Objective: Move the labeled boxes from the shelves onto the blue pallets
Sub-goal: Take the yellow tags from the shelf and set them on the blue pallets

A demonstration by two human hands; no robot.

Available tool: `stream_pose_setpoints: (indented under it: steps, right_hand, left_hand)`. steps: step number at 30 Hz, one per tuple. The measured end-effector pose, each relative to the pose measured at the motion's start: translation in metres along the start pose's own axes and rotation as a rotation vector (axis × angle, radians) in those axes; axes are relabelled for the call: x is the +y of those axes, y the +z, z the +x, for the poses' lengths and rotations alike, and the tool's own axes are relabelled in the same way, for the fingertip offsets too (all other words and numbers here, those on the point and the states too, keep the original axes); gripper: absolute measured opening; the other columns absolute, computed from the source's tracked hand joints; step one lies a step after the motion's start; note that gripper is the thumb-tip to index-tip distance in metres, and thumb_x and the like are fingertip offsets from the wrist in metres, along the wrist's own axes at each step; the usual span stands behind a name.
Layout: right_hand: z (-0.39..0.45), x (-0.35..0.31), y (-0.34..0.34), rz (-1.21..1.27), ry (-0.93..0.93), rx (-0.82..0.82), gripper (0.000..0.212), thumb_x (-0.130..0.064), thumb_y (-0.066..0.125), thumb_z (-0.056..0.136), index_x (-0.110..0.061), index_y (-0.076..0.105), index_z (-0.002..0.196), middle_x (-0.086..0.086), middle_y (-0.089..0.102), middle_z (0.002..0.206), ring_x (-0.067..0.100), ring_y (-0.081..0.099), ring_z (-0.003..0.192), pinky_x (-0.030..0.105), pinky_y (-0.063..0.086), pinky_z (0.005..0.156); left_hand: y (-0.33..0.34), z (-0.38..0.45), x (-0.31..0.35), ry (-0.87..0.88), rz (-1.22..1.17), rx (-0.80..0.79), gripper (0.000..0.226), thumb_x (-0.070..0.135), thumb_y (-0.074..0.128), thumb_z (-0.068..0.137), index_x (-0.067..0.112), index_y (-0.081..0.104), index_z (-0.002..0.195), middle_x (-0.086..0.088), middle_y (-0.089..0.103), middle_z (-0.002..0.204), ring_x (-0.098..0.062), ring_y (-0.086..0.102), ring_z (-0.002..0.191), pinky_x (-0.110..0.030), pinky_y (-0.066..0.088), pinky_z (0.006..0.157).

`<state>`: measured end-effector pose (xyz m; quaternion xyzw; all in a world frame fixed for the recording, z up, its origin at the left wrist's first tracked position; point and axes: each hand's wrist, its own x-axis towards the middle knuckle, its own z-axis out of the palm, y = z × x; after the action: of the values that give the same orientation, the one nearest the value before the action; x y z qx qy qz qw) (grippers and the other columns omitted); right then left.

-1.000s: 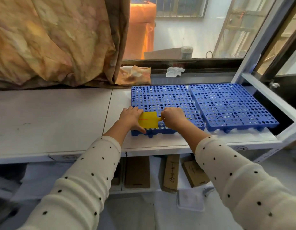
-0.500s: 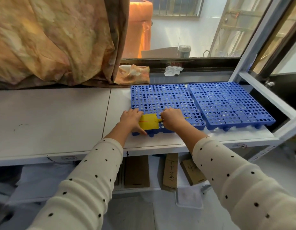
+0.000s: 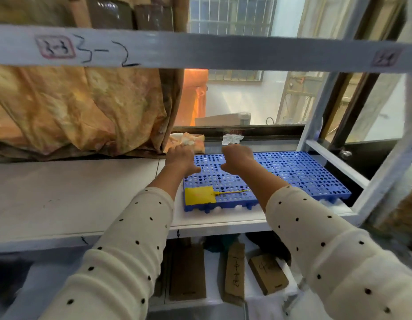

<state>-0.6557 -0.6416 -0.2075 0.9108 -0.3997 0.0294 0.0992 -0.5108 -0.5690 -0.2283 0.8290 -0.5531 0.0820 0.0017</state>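
Note:
Two blue perforated pallets lie side by side on the white shelf: the left pallet (image 3: 225,188) and the right pallet (image 3: 302,172). A yellow tag (image 3: 199,195) with a thin yellow strap lies on the left pallet's front left corner. My left hand (image 3: 180,159) and my right hand (image 3: 237,158) hover above the left pallet's far half, empty, with loosely curled fingers. Brown labeled boxes (image 3: 235,273) stand on the lower shelf below. More brown boxes (image 3: 128,16) sit on the upper shelf marked 3-2.
A white shelf beam (image 3: 200,49) crosses the view overhead. An orange-brown cloth (image 3: 80,112) hangs behind the white shelf board (image 3: 73,192). Crumpled paper (image 3: 231,138) lies at the window sill. The rack's white upright (image 3: 385,172) stands at the right.
Both hands let go of the yellow tag and rose off the pallet's front corner toward its far side. The view tilted up, bringing the upper shelf beam into sight.

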Motion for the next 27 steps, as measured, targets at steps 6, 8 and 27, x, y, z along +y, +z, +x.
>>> stream_pose_setpoints:
  steps: [6,8,27]
  right_hand:
    - [-0.046,0.011,-0.076,0.013,0.008,0.159,0.046,-0.032,0.063,0.088,-0.013,0.052,0.129,0.007,0.058,0.124,0.026,0.057,0.113,0.035,0.047,0.088]
    - [-0.065,0.016,-0.096,0.012,0.003,0.202,0.046,-0.033,0.064,0.088,-0.013,0.052,0.128,0.007,0.059,0.121,0.025,0.058,0.11,0.035,0.047,0.086]
    - [-0.238,0.005,-0.189,0.011,-0.007,0.34,0.053,-0.033,0.064,0.087,-0.014,0.048,0.135,0.007,0.058,0.126,0.025,0.057,0.112,0.033,0.047,0.087]
  left_hand:
    - [-0.086,-0.04,0.015,-0.052,-0.027,0.149,0.065,0.051,0.062,0.083,0.015,0.046,0.134,-0.007,0.051,0.135,-0.028,0.05,0.121,-0.039,0.043,0.093]
    - [-0.111,-0.06,0.021,-0.058,-0.008,0.197,0.066,0.05,0.062,0.083,0.015,0.044,0.136,-0.006,0.052,0.135,-0.027,0.051,0.12,-0.038,0.043,0.092]
    - [-0.219,-0.236,0.049,-0.127,0.014,0.303,0.059,0.047,0.065,0.083,0.017,0.048,0.131,-0.007,0.051,0.132,-0.027,0.045,0.125,-0.041,0.035,0.103]
